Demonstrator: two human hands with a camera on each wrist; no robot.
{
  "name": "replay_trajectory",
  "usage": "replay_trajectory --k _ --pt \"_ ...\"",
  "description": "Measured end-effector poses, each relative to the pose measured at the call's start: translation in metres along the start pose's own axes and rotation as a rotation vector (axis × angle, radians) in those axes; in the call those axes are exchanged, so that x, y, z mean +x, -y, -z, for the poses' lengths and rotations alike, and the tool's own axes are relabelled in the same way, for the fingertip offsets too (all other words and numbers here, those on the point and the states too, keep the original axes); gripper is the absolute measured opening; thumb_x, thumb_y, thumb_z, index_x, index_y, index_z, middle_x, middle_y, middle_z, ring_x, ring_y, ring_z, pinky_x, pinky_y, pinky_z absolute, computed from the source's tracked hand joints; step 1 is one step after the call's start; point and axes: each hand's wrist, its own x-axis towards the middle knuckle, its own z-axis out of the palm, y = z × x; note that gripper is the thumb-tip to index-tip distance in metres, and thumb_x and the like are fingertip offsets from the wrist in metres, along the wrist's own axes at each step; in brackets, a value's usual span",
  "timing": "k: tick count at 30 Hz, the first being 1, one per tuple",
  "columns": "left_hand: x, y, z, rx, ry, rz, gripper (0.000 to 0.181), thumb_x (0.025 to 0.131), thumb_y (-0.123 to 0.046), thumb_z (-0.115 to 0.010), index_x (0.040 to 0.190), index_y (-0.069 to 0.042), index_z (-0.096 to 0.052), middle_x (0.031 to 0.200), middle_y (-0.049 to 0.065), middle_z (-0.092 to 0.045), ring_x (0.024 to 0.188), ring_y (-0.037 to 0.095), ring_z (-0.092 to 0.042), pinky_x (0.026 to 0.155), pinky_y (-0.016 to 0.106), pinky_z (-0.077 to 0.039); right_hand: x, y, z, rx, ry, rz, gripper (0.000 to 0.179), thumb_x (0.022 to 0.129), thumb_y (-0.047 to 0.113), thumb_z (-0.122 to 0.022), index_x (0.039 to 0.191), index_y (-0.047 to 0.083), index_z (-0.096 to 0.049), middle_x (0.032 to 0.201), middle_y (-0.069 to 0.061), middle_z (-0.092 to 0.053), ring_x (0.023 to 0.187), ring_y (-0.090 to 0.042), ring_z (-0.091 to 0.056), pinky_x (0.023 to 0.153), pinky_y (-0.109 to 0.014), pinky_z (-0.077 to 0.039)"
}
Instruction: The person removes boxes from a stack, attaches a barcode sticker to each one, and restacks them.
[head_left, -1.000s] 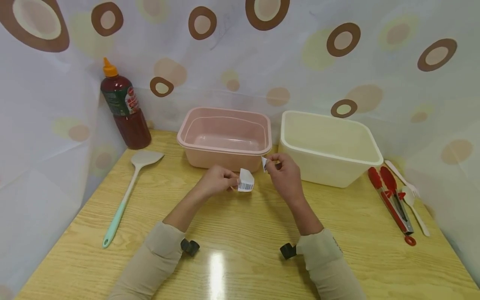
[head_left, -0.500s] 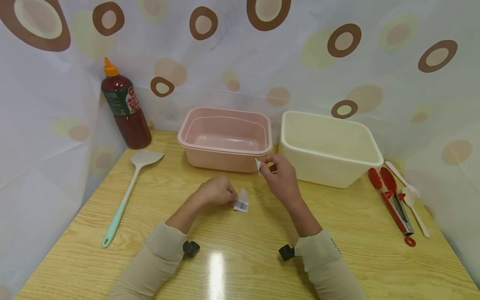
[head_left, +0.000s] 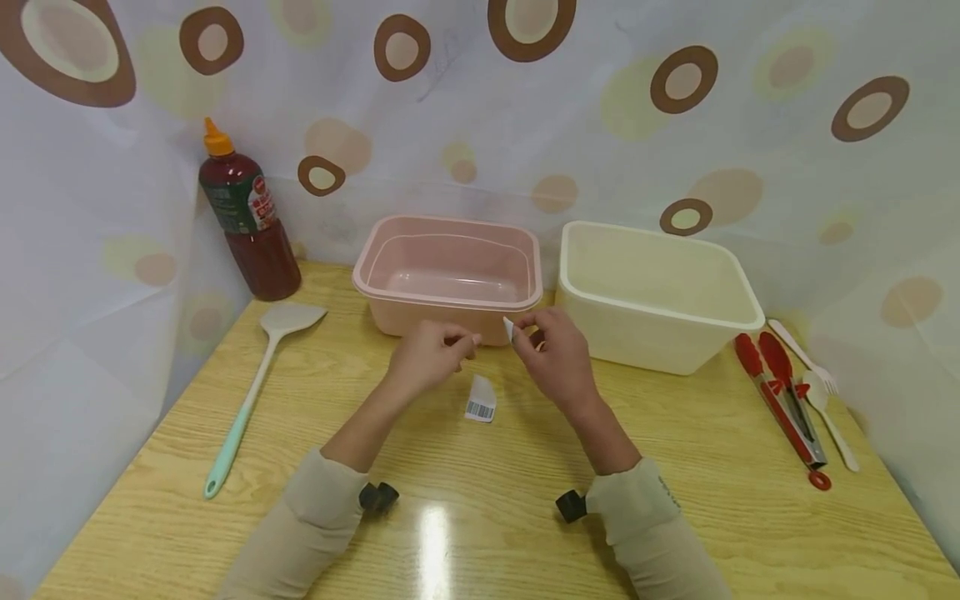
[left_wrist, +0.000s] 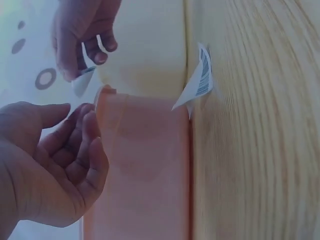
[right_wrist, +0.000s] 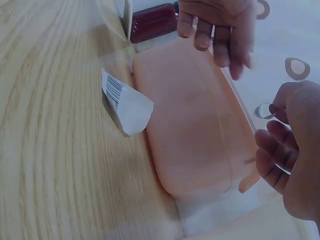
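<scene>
A torn piece of white barcode label (head_left: pixel 481 400) lies on the table in front of the pink bin (head_left: pixel 450 316); the left wrist view shows the label (left_wrist: pixel 199 82) bent, with an edge raised. Just above and left of it is my left hand (head_left: pixel 426 357), thumb and index finger apart in the left wrist view, holding nothing. My right hand (head_left: pixel 557 358) pinches a smaller white scrap of label (head_left: pixel 509 329) between thumb and index finger, near the bin's front right corner. In the right wrist view the held scrap (right_wrist: pixel 264 111) is mostly behind the fingertips.
Right of the pink bin stands a cream bin (head_left: pixel 645 333). A red sauce bottle (head_left: pixel 251 225) stands at the back left, with a turner (head_left: pixel 258 375) lying before it. Red-tipped tongs (head_left: pixel 783 400), a fork (head_left: pixel 806 358) and a spoon (head_left: pixel 828 421) lie at the right.
My left hand lowered the barcode label to the table, let go of it and rose toward the pink bin. My right hand shifted slightly left, still pinching its scrap.
</scene>
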Motion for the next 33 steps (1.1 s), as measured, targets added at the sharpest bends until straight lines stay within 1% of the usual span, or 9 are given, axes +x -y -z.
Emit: replay_trajectory --k 3,8,11,15,18,22,25,30,33 --pt "0.001 -0.002 0.001 -0.148 -0.004 0.008 0.029 0.100 -0.036 -0.064 0.100 -0.011 -0.080 0.091 0.007 -0.078 0.069 0.015 -0.068 0.063 0.030 -0.055 -0.003 0.002 -0.003 -0.097 -0.043 0.139 0.007 0.094 0.016 -0.070 0.097 0.009 -0.070 0.097 -0.009 -0.063 0.073 -0.020 -0.066 0.060 -0.030 -0.051" --pt "0.002 -0.003 0.000 -0.248 0.017 0.047 0.036 0.098 -0.045 -0.065 0.095 -0.013 -0.081 0.093 0.010 -0.078 0.068 0.017 -0.068 0.069 0.035 -0.058 -0.006 0.004 -0.008 -0.200 -0.110 0.348 0.006 0.091 0.014 -0.074 0.094 0.010 -0.070 0.098 -0.008 -0.066 0.069 -0.021 -0.066 0.054 -0.029 -0.051" --pt "0.002 -0.002 -0.001 -0.270 0.013 0.057 0.034 0.098 -0.044 -0.066 0.094 -0.014 -0.080 0.090 0.010 -0.076 0.066 0.016 -0.066 0.068 0.035 -0.058 -0.006 0.004 -0.010 -0.230 -0.117 0.415 0.007 0.089 0.014 -0.076 0.094 0.011 -0.071 0.098 -0.006 -0.065 0.068 -0.020 -0.067 0.055 -0.030 -0.054" --pt "0.004 0.000 0.000 -0.305 0.009 0.055 0.026 0.098 -0.031 -0.067 0.098 -0.007 -0.078 0.088 0.010 -0.075 0.061 0.013 -0.061 0.063 0.030 -0.055 -0.004 0.004 -0.011 -0.245 -0.104 0.478 0.007 0.089 0.015 -0.076 0.094 0.013 -0.071 0.098 -0.005 -0.064 0.070 -0.019 -0.069 0.056 -0.030 -0.055" --pt "0.005 0.001 0.001 -0.342 0.021 0.076 0.021 0.097 -0.023 -0.067 0.102 -0.004 -0.077 0.089 0.010 -0.075 0.060 0.011 -0.060 0.059 0.025 -0.050 -0.003 0.004 -0.012 -0.241 -0.095 0.512 0.007 0.089 0.014 -0.076 0.094 0.013 -0.071 0.098 -0.004 -0.064 0.072 -0.018 -0.070 0.055 -0.030 -0.055" --pt "0.006 0.002 0.002 -0.377 0.042 0.115 0.021 0.097 -0.019 -0.066 0.104 -0.002 -0.076 0.090 0.010 -0.074 0.061 0.010 -0.059 0.059 0.023 -0.047 -0.002 0.005 -0.013 -0.227 -0.083 0.525 0.008 0.089 0.014 -0.076 0.094 0.013 -0.071 0.099 -0.004 -0.064 0.074 -0.018 -0.070 0.056 -0.030 -0.055" --pt "0.005 0.002 0.004 -0.379 0.041 0.122 0.022 0.096 -0.018 -0.066 0.104 0.000 -0.076 0.090 0.010 -0.074 0.062 0.011 -0.059 0.061 0.023 -0.049 -0.003 0.005 -0.014 -0.204 -0.058 0.493 0.008 0.090 0.015 -0.077 0.095 0.013 -0.072 0.099 -0.004 -0.064 0.074 -0.018 -0.069 0.059 -0.030 -0.056" --pt "0.004 0.004 0.007 -0.363 0.024 0.105 0.019 0.094 -0.017 -0.066 0.100 -0.001 -0.076 0.091 0.010 -0.074 0.066 0.013 -0.061 0.066 0.029 -0.054 -0.006 0.004 -0.014 -0.075 0.043 0.317 0.010 0.095 0.019 -0.072 0.102 0.012 -0.073 0.103 -0.004 -0.067 0.076 -0.016 -0.065 0.064 -0.031 -0.057" --pt "0.004 0.007 0.008 -0.340 0.026 0.081 0.017 0.094 -0.016 -0.068 0.099 -0.002 -0.076 0.094 0.013 -0.075 0.067 0.014 -0.061 0.069 0.034 -0.057 -0.006 0.003 -0.015 0.000 0.076 0.227 0.010 0.096 0.018 -0.072 0.104 0.011 -0.072 0.102 -0.004 -0.069 0.079 -0.015 -0.066 0.065 -0.031 -0.057"
